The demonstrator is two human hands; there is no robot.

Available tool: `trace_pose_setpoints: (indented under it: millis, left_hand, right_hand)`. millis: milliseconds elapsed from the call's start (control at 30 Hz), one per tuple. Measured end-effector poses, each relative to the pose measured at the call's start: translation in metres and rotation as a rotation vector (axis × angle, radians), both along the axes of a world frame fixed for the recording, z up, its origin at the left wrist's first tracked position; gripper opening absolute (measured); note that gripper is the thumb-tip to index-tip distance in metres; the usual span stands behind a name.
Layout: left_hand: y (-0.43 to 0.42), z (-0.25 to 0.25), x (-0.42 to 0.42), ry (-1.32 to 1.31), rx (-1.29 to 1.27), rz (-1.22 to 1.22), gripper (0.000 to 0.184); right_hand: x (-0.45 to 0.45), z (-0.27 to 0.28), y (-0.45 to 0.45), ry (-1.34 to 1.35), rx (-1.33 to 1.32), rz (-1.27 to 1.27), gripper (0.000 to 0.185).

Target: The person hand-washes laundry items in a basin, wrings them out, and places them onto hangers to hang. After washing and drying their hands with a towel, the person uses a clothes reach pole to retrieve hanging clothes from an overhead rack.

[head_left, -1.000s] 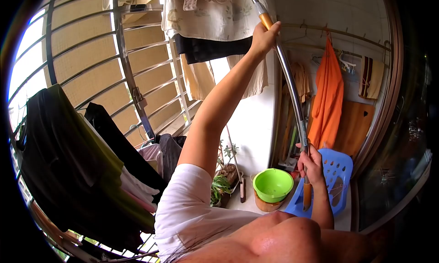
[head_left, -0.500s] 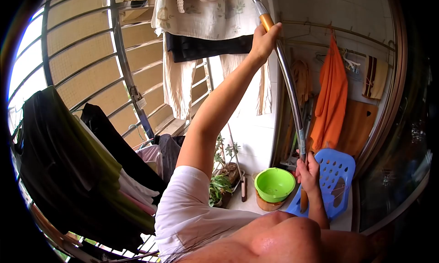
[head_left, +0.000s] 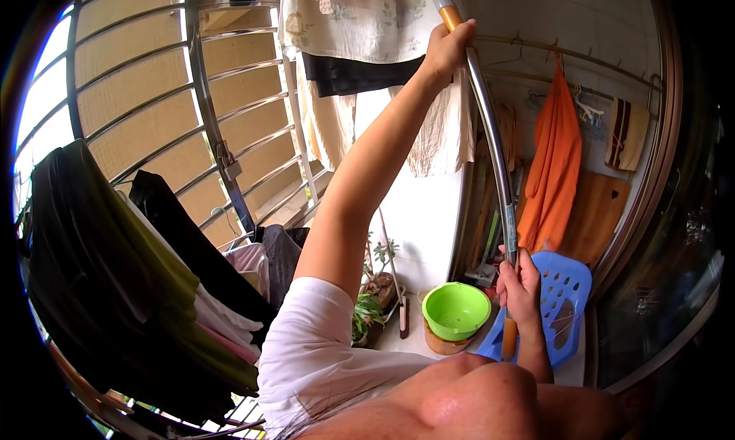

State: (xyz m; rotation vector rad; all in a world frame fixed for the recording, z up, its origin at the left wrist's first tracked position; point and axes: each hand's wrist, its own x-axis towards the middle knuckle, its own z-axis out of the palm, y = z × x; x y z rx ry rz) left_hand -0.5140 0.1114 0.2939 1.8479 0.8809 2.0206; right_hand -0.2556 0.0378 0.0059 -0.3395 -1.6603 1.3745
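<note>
A long silver metal pole point(head_left: 494, 145) with orange sections slants up through the middle of the head view. Its top end runs out of frame. My left hand point(head_left: 450, 51), arm raised, is closed around it near the upper orange section. Lower down, my right hand point(head_left: 522, 287) grips the same pole above its orange bottom end. Beside my left hand hang a pale leaf-patterned garment point(head_left: 375, 34), a folded black garment point(head_left: 356, 74) and light-coloured trousers point(head_left: 436, 145). Whether the pole's top touches any of them is out of view.
Dark and olive clothes point(head_left: 99, 272) hang at left before a metal window grille point(head_left: 200, 80). A green basin point(head_left: 457, 310), potted plants point(head_left: 367, 310) and a blue plastic chair point(head_left: 563, 287) stand below. An orange cloth point(head_left: 553, 164) hangs from a wall rail at right.
The hanging pale and black garments have shifted right and slightly up in view. My left hand and the pole's upper part have moved a little up and right. Both hands keep their hold.
</note>
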Motion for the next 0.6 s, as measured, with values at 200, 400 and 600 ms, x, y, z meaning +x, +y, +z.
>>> trace_pose_setpoints:
  millis: [200, 400, 600]
  left_hand:
    - [-0.007, 0.009, -0.012, -0.078, -0.033, -0.164, 0.029]
    - [-0.022, 0.018, -0.019, -0.091, -0.017, -0.111, 0.023]
    - [-0.034, 0.039, -0.028, -0.003, -0.025, -0.124, 0.026]
  right_hand:
    - [-0.015, 0.008, -0.008, -0.077, 0.059, -0.098, 0.014]
    - [-0.041, 0.004, -0.013, 0.062, 0.01, 0.076, 0.021]
    - [-0.066, 0.01, -0.014, 0.093, 0.013, 0.098, 0.018]
